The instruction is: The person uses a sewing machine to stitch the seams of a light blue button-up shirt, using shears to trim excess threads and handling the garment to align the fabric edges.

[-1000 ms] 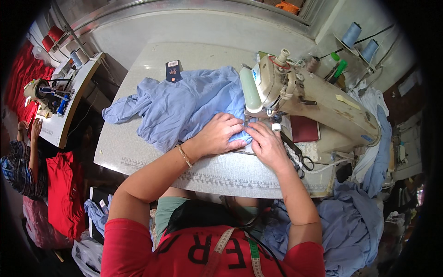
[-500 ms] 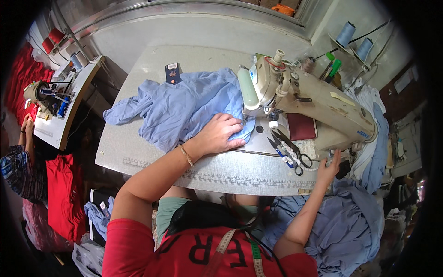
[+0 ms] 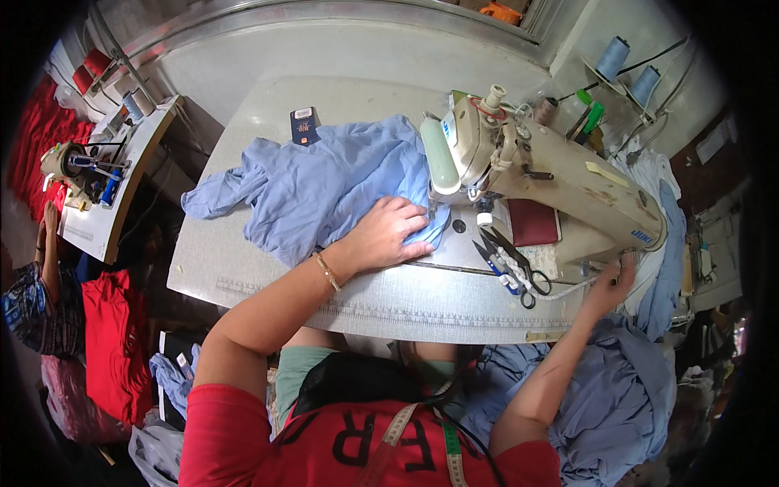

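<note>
A light-blue garment [image 3: 324,174] lies spread and wrinkled on the sewing table, its right edge under the needle area of a cream sewing machine [image 3: 568,174]. My left hand [image 3: 391,234] rests palm down on that edge, fingers laid out over the cloth just left of the needle. At the machine's right end, my right hand [image 3: 610,288] has its fingers curled at the handwheel [image 3: 630,258], which they partly cover. Black-handled scissors [image 3: 519,264] and small blue-handled thread snips [image 3: 499,268] lie together on the table between my hands.
A dark card tag [image 3: 304,126] touches the garment's far edge. Beside the scissors is a dark red booklet [image 3: 533,223]. Blue thread cones [image 3: 613,58] stand at the back right. More blue cloth [image 3: 584,406] hangs at lower right. Another person works at a machine [image 3: 65,162] on the left.
My right hand has moved right and slightly up, from the table edge beside the machine base to the handwheel. The left hand and the garment have stayed nearly still.
</note>
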`<state>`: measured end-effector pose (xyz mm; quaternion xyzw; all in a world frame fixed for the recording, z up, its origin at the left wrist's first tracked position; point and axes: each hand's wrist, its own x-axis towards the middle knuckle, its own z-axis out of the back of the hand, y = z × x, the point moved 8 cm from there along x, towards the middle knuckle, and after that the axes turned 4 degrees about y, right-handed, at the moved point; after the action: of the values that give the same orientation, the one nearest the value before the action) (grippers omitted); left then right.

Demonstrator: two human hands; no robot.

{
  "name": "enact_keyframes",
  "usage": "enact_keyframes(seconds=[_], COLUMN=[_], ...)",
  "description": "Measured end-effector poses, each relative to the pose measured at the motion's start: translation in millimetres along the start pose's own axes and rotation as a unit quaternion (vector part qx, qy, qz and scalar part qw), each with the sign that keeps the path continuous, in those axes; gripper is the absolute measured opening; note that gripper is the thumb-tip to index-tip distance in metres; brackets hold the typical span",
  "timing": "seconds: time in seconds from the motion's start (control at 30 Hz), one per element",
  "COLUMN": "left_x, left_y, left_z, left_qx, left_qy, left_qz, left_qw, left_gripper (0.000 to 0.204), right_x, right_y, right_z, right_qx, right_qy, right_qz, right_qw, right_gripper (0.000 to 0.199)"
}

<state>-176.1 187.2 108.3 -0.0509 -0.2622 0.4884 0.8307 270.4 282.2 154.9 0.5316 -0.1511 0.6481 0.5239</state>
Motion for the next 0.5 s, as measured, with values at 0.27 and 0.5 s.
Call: enact_keyframes(seconds=[0.27, 0.5], left_x=[2.1, -7.2], left_y=[-1.3, 1.0], left_z=[-3.4, 0.2], left_qx=[-0.008, 0.005], left_qy=[-0.004, -0.023], left_qz=[-0.004, 0.003], left_qw=[1.000, 1.000], left_gripper=[0.049, 0.051], right_x=[188.7, 140.5], right_y=[-187.0, -197.9], right_z=[-20.9, -54.1], right_qx=[0.146, 0.370], right_qy=[0.072, 0.116], right_qz=[-0.266, -0.305], right_qw=[0.950, 0.870], right_gripper=[0.042, 0.047])
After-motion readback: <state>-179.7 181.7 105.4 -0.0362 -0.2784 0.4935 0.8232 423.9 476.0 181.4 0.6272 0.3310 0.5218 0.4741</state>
